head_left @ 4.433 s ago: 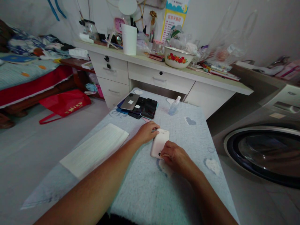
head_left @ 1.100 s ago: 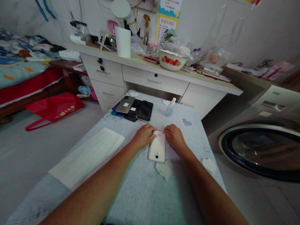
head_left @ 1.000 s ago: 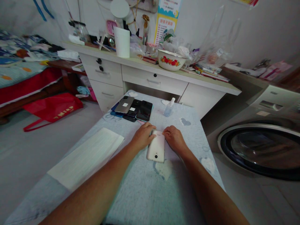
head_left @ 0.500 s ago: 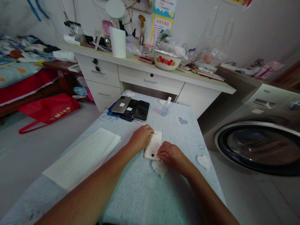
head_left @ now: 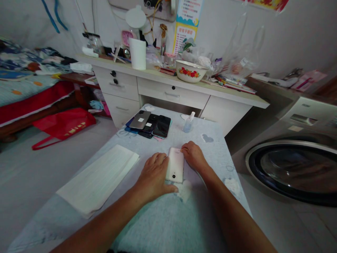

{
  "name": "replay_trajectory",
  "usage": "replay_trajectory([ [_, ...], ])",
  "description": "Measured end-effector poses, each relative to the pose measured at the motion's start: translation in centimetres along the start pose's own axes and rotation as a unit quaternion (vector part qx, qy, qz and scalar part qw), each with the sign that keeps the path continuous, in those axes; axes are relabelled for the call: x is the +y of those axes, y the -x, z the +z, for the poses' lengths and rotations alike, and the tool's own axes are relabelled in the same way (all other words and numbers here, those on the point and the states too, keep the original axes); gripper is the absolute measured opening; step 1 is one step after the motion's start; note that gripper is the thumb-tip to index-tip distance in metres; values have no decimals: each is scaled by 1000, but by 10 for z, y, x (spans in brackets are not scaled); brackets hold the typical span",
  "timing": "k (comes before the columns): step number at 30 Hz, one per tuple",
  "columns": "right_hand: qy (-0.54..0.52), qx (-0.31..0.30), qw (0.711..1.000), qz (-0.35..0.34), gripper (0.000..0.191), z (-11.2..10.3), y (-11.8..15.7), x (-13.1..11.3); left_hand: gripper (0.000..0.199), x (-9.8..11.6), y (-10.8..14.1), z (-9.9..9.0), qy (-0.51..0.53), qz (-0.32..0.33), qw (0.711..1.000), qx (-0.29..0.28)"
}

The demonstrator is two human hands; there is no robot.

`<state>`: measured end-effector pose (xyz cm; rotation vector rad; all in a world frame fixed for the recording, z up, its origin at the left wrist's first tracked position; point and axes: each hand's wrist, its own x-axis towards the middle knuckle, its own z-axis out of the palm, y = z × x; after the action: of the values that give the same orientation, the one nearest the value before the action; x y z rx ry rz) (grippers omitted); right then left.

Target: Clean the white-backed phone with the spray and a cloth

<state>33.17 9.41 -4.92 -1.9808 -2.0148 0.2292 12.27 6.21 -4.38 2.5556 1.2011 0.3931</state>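
Note:
A white smartphone (head_left: 176, 165) lies back side up on the cloth-covered table, its camera lens at the end nearer me. My left hand (head_left: 154, 175) rests along the phone's left edge, fingers stretched out and thumb spread apart on the cloth below it. At the phone's far right corner, the fingers of my right hand (head_left: 194, 154) are pinched together on its edge. Whether they grip anything besides the edge, such as a cover, is too small to tell.
A pile of phones (head_left: 149, 124) and a clear spray bottle (head_left: 188, 123) stand at the table's far side. White folded sheets (head_left: 98, 179) lie to the left. Behind is a cluttered white desk (head_left: 155, 88); a washing machine (head_left: 295, 140) stands at the right.
My right hand has moved from the phone's near right corner up to its far right corner. My left hand has slid down from the far end and spread its fingers beside the left edge.

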Motion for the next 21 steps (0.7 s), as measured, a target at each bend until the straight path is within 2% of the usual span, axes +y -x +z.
replay_trajectory([
  [4,26,-10,999,21,22,2,-8,-4,78,-2,4,13,33,-6,999,14],
  [10,65,-46,997,-2,23,6,-22,-15,63,-6,3,20,58,-15,998,35],
  [21,78,-90,991,-62,25,11,-42,-33,68,-8,0,19,66,-19,997,43],
])
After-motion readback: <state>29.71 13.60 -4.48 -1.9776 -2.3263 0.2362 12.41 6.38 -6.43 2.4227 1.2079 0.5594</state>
